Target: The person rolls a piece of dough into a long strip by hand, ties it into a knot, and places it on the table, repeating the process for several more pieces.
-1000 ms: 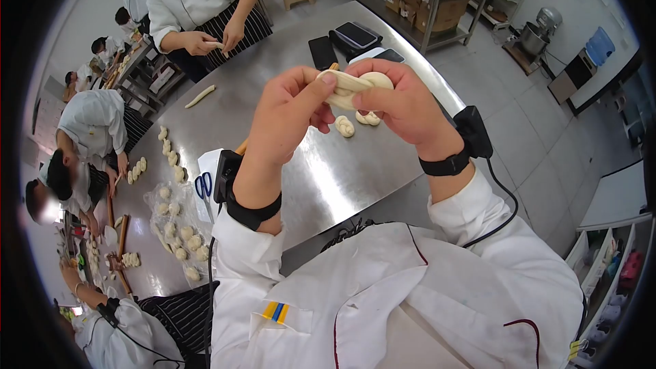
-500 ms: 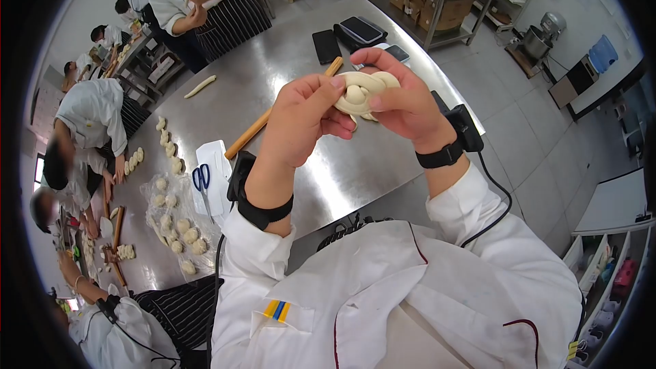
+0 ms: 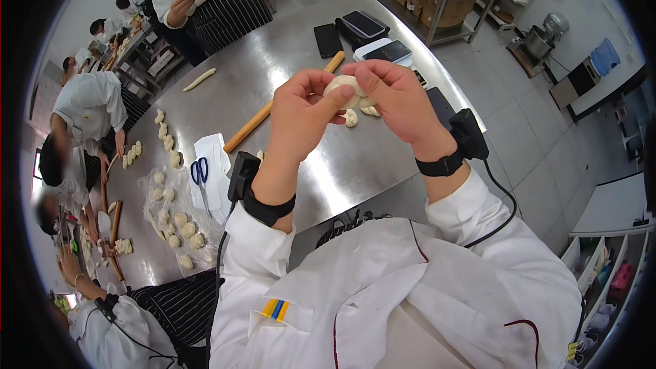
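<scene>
A pale piece of shaped dough [image 3: 346,85] is held up over the steel table between my two hands. My left hand [image 3: 301,111] pinches it from the left, thumb in front. My right hand [image 3: 403,101] grips its right edge with thumb and fingers, covering part of it. Below them, small pieces of dough [image 3: 350,119] lie on the table, partly hidden by my hands. A wooden rolling pin [image 3: 254,125] rests diagonally behind my left hand.
Blue-handled scissors [image 3: 201,173] lie on a white board [image 3: 214,152], beside dough balls [image 3: 180,221] on plastic. A dough strip [image 3: 199,80] is farther back. Phones [image 3: 328,40] sit at the far right. Co-workers [image 3: 89,113] handle dough along the left side.
The dough has been turned, so its looped face no longer shows and a smoother, rounder side does. My right fingers have come in closer over it.
</scene>
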Demonstrator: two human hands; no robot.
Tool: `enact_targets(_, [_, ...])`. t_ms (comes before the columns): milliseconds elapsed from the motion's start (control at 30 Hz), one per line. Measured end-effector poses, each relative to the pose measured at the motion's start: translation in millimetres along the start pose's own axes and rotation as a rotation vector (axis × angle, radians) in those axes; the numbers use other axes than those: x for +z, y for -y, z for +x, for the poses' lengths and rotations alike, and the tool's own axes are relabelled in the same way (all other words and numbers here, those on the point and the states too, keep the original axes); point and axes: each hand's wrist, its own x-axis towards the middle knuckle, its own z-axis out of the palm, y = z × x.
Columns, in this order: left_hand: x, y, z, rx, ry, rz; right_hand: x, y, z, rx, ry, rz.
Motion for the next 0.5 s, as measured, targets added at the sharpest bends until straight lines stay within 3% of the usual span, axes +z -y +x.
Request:
enact_targets(67, [-5, 6, 3, -0.022, 0.000, -0.050, 0, -3, -1, 0.020, -0.007, 0.106])
enact_targets(167, [-10, 14, 5, -0.020, -0.073, -0.119, -1, -5, -3, -0.030, -0.010, -0.007])
enact_targets(267, [-13, 24, 5, -0.005, -0.075, -0.135, -5, -9, -3, 0.116, 0.074, 0.071])
enact_targets(333, [-17, 32, 6, 0.165, -0.043, -0.150, -4, -15, -3, 0.109, 0.039, 0.189])
enact_targets(467, [-25, 41, 5, 0.119, -0.001, -0.217, -1, -22, -6, 0.174, 0.035, 0.289])
enact_targets(500, [-27, 42, 4, 0.228, 0.079, -0.121, 0, -23, -7, 0.186, 0.017, 0.352])
